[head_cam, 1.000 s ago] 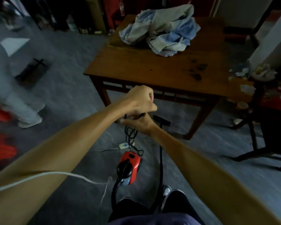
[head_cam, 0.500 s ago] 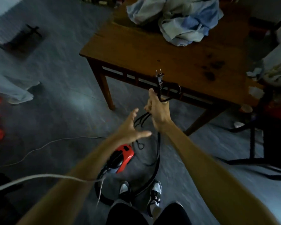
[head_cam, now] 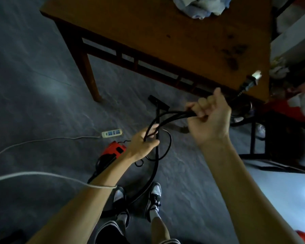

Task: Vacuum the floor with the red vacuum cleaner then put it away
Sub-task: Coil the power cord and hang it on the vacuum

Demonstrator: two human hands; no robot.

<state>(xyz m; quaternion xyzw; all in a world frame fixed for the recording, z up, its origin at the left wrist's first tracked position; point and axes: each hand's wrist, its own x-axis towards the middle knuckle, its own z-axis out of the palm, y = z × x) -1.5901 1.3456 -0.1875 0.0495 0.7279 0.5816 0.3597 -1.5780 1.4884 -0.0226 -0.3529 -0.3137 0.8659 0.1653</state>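
Note:
The red vacuum cleaner [head_cam: 113, 151] lies on the grey floor just in front of my feet, partly hidden by my left forearm. Its black hose [head_cam: 154, 173] curves up between my shoes to the floor nozzle [head_cam: 158, 103] near the table. My right hand [head_cam: 208, 118] is closed around several loops of the black power cord [head_cam: 167, 117]. The plug [head_cam: 250, 81] sticks out past that hand, blurred. My left hand [head_cam: 143, 142] grips the lower end of the same loops.
A wooden table [head_cam: 165, 37] with crumpled cloth [head_cam: 199, 6] stands right ahead. A white power strip [head_cam: 111, 133] with its grey cable lies on the floor at left. A dark metal stand [head_cam: 253, 138] and clutter crowd the right. A white cord crosses my left arm.
My right hand has swung to the right with the cord loops and plug. My left hand, open before, has closed on the loops. My view has tipped further down.

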